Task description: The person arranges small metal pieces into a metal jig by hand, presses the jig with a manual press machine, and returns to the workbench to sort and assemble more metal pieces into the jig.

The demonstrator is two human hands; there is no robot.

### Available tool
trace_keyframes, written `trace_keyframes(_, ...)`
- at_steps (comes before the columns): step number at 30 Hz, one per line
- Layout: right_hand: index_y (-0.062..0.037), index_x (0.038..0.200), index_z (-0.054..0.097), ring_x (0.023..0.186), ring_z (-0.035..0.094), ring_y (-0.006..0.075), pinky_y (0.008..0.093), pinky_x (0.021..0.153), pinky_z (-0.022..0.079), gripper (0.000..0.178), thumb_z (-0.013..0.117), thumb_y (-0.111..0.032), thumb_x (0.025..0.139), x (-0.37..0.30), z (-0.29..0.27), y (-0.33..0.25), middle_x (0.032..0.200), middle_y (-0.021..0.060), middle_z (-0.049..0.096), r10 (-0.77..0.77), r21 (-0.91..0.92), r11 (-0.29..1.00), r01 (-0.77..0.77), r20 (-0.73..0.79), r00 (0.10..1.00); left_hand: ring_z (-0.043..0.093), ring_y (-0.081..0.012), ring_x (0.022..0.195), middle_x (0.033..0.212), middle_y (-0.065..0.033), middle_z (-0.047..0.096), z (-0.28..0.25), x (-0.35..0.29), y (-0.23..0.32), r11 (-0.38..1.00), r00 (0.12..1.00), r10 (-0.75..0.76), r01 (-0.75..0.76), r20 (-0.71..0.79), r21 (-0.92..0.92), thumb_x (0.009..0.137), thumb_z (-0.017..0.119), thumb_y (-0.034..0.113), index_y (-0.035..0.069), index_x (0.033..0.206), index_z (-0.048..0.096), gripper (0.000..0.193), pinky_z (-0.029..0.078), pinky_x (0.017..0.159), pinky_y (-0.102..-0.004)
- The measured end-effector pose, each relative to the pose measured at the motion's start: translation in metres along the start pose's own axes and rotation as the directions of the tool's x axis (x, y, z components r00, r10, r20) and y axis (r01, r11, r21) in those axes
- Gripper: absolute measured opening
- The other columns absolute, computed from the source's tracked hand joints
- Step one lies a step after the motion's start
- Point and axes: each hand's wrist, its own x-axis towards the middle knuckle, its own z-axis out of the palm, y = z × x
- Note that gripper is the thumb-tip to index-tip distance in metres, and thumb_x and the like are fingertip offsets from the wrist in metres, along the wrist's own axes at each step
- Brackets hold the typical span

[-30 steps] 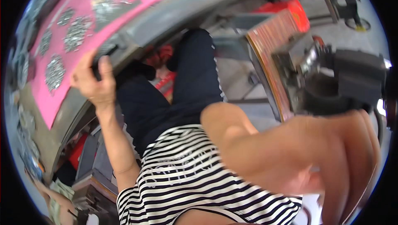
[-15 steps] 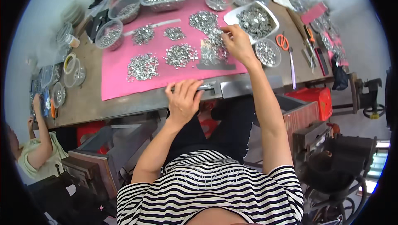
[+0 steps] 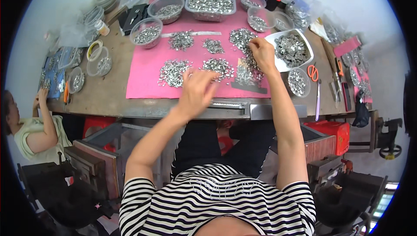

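Observation:
My left hand (image 3: 196, 93) hovers over the front edge of the pink mat (image 3: 143, 84), slightly blurred, fingers apart. Its fingertips reach toward a pile of small silvery metal pieces (image 3: 217, 67); nothing shows in it. My right hand (image 3: 263, 54) is bent down at another pile of silvery pieces (image 3: 242, 38), fingers drawn together; what they hold, if anything, is hidden. Just below it, thin silvery pieces (image 3: 246, 76) lie beside a flat grey strip (image 3: 248, 88). A narrow slotted metal bar (image 3: 228, 105) sits at the bench edge under my left hand.
A white tray (image 3: 309, 58) of metal pieces stands right of my right hand, with a clear tub (image 3: 299, 82) below it. Orange-handled scissors (image 3: 312, 72) and a purple-handled tool (image 3: 317, 105) lie farther right. Filled plastic tubs (image 3: 211, 4) line the back. A co-worker (image 3: 39, 127) works at far left.
My left hand has left the slotted bar at the bench edge and moved forward over the mat, its fingers opening. The right hand stays by the pile near the white tray. The view has shifted.

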Motion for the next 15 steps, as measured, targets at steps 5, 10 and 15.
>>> trace_keyframes(5,-0.0003,0.092,0.072,0.074,0.067,0.0319,0.0409,0.072,0.053,0.013,0.072,-0.012,0.085,-0.011,-0.01,-0.034,0.082,0.0152,0.07,0.042,0.169,0.985,-0.047,0.034,0.999,0.062,-0.0245,0.094,0.096,-0.005,0.068,0.017,0.064,-0.075,0.995,0.997,-0.029,0.036,-0.074,0.094,0.087,0.071,0.018,0.011,0.101,0.069,0.016,0.036,0.092,-0.0457)
trace_keyframes(10,0.0001,0.095,0.073,0.07,0.066,0.0147,0.0295,0.066,0.052,0.012,0.075,-0.008,0.087,-0.055,-0.042,-0.083,0.081,0.0091,0.073,0.038,0.315,0.94,-0.132,0.286,0.957,0.06,-0.0236,0.092,0.088,-0.0036,0.064,0.037,0.069,-0.091,0.96,0.999,-0.02,0.01,0.036,0.28,0.084,0.075,0.025,0.014,0.092,0.071,0.014,0.034,0.093,-0.044)
trace_keyframes(15,-0.0013,0.088,0.072,0.077,0.063,0.0273,0.0376,0.066,0.049,0.007,0.075,-0.006,0.084,-0.09,-0.043,-0.091,0.083,0.0116,0.063,-0.132,0.236,0.971,0.046,0.364,0.922,0.062,-0.0253,0.089,0.087,-0.003,0.065,0.038,0.072,-0.095,0.946,0.998,0.065,-0.062,0.002,0.318,0.086,0.073,0.024,0.015,0.09,0.07,0.01,0.037,0.092,-0.0455)
